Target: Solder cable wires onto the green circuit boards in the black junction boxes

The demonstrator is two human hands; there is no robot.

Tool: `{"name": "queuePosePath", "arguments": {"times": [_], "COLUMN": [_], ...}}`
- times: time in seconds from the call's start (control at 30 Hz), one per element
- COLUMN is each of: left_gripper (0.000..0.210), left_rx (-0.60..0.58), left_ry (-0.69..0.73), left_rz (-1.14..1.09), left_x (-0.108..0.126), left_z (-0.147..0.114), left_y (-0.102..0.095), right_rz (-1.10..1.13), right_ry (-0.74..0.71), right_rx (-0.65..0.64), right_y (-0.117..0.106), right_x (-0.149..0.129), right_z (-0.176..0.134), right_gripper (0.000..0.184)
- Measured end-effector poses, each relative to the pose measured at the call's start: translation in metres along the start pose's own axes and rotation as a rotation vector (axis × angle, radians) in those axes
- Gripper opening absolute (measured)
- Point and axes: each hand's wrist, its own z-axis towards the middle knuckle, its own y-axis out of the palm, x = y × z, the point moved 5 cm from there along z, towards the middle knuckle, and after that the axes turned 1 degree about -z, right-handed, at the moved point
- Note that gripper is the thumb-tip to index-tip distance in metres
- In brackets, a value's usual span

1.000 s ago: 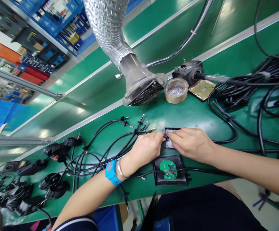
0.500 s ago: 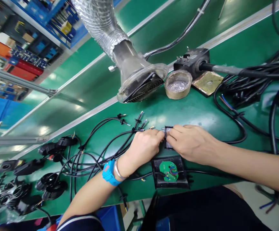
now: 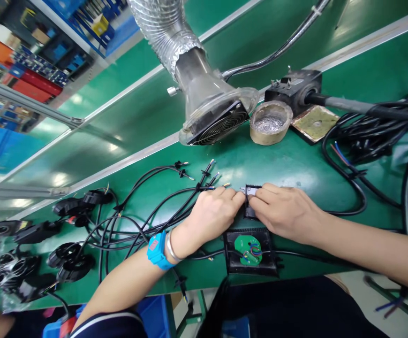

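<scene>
Green bench [image 3: 302,164] right across the view, and into it from above drops a crinkled foil duct [image 3: 165,37], big and silver, ending in a cloudy plastic hood [image 3: 204,89] with a round black grille on its face. Over on the right, a heavy coil of black cable [image 3: 376,138]; over on the left, looser black leads [image 3: 118,209] sprawl across the top, several with their coloured ends bared.

Now the hands! The right hand [image 3: 286,209] is curled nearly closed, bent over its work; the left hand [image 3: 213,213] faces it, curled just as tightly. The fingertips are tucked out of sight, so exactly what either one pinches, I can't tell you.

Just on the wearer's side of them lies a black housing [image 3: 232,265], face up, a cable running out from each side. Far side of the bench: a dark switch block [image 3: 295,89], a round tub [image 3: 270,137] of silvery bits just beside it, and a yellowish pad [image 3: 315,123].

And here's the small black case [image 3: 250,213], flat on the bench beyond the housing, left hand at its left edge, right hand covering much of it. Blue watch [image 3: 157,251] on the left wrist, green circuit board [image 3: 242,244] inside the housing, thin bangle [image 3: 170,246] by the watch, and tiniest of all, coloured wires [image 3: 255,249] looping over the board.
</scene>
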Motion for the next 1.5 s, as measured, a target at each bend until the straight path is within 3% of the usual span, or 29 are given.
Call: {"name": "queuePosePath", "arguments": {"times": [0.23, 0.4, 0.57, 0.8, 1.0, 1.13, 1.3, 1.5], "left_gripper": [0.019, 0.022, 0.015, 0.02, 0.03, 0.034, 0.026, 0.019], "left_rx": [-0.082, -0.155, -0.002, 0.15, 0.069, 0.092, 0.095, 0.152], "left_ry": [-0.092, -0.194, -0.277, -0.076, 0.028, 0.06, -0.076, -0.158], "left_rz": [0.057, -0.149, -0.444, -0.507, -0.422, -0.329, -0.37, -0.494], "left_x": [0.011, 0.003, -0.012, -0.014, -0.018, -0.017, -0.015, -0.01], "left_z": [0.004, 0.004, 0.001, -0.008, -0.013, -0.016, -0.017, -0.014], "left_y": [0.01, 0.012, 0.015, 0.021, 0.031, 0.029, 0.02, 0.015], "right_rz": [-0.019, -0.051, 0.038, 0.108, 0.139, 0.186, 0.325, 0.096], "right_ry": [-0.064, 0.009, 0.064, -0.013, -0.052, -0.06, 0.0, 0.138], "right_rx": [-0.11, -0.097, -0.023, -0.057, -0.06, -0.049, -0.047, -0.075], "right_y": [0.001, 0.002, -0.002, 0.001, 0.0, 0.001, -0.012, -0.021], "right_x": [-0.004, 0.002, 0.01, 0.013, 0.013, 0.016, 0.016, -0.005], "right_z": [0.01, 0.008, -0.005, -0.008, -0.009, -0.01, -0.016, -0.023], "right_gripper": [0.013, 0.019, 0.031, 0.029, 0.028, 0.026, 0.022, 0.032]}}
